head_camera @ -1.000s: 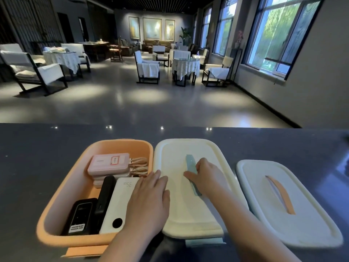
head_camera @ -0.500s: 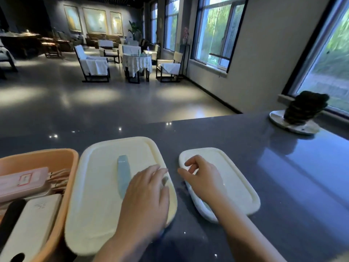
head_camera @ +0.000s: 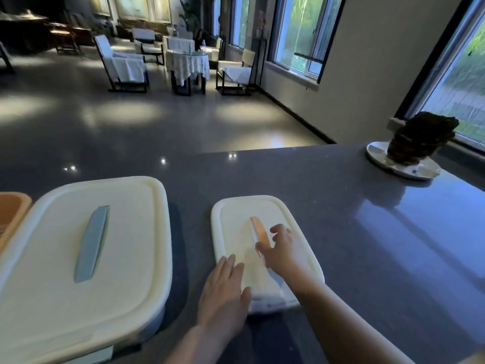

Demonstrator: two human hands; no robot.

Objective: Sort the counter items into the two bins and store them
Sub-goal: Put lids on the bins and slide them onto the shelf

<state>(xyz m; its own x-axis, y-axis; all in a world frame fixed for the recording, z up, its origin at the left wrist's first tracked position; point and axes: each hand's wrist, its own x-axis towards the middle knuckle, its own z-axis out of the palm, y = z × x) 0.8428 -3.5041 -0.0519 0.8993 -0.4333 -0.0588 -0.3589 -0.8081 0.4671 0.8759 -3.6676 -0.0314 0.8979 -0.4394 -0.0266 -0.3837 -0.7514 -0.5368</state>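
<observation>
A loose white lid (head_camera: 236,222) with an orange handle strip (head_camera: 259,231) lies flat on the dark counter (head_camera: 341,219). My right hand (head_camera: 283,248) rests on it with thumb and fingers spread around the near end of the orange strip. My left hand (head_camera: 225,285) lies flat on the lid's near-left edge, fingers apart. To the left stands a bin closed by a white lid (head_camera: 118,245) with a grey-blue handle strip (head_camera: 91,243). Only a corner of the orange bin (head_camera: 11,208) shows at the far left; its contents are out of view.
A white plate (head_camera: 404,164) carrying a dark stacked object (head_camera: 420,137) sits at the counter's far right by the window. Beyond the counter's far edge lies an open floor with chairs and tables.
The view has swung right, so the orange bin has nearly left the frame. My left hand moved off the closed bin's lid onto the loose lid. My right hand slid forward to its orange strip.
</observation>
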